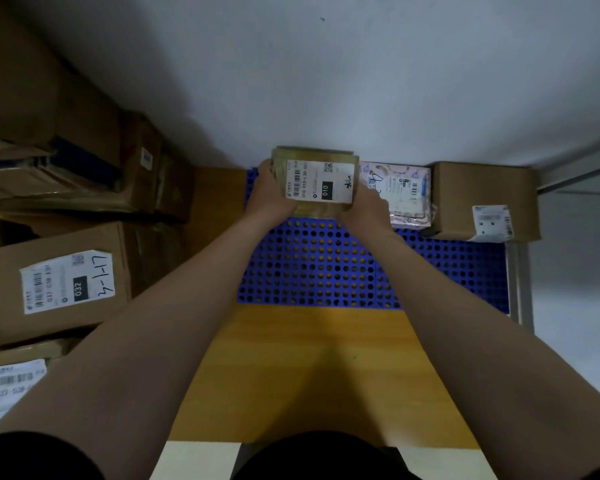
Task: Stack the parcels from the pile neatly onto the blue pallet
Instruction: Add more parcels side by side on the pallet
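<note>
Nearest you is the wooden floor [309, 368], with both forearms reaching out over it to the blue pallet [309, 265]. The near and middle parts of its perforated deck are bare. At the far edge your left hand [269, 195] and right hand [364, 209] grip a taped brown parcel [321, 181] by its two sides, fingers curled round the edges and the label marked 010 facing up. It sits low at the pallet's back row, close to the wall [326, 81]; you cannot tell from here whether it is down on the deck or just above it. Just to its right in that row are a patterned parcel [406, 192] and then a plain brown box [482, 195], so two are placed and this looks like the third. The job seems to be in its early part: the pile [84, 188] on your left holds several more cartons, among them the box marked 032 [56, 282], and only this one row is begun.
</note>
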